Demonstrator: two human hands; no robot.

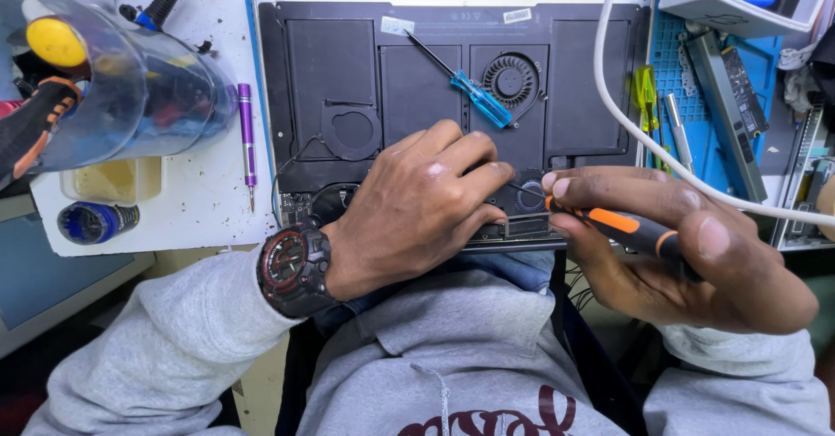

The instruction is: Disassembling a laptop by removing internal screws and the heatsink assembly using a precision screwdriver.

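The right hand [687, 249] grasps a black-and-orange screwdriver [622, 227] at about four o'clock, its tip aimed at the lower edge of the opened laptop [452, 97], which fills the view's centre and twelve o'clock. The left hand [417, 206], fingers curled, presses on the laptop's lower edge, possibly pinching a small part, though that is hidden. A blue-handled screwdriver [474, 97] lies beside the fan [511, 79].

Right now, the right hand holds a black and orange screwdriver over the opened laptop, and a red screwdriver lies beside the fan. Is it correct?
Not quite. The head view shows the loose screwdriver beside the fan is blue, not red. The right hand does hold the black and orange screwdriver over the opened laptop.
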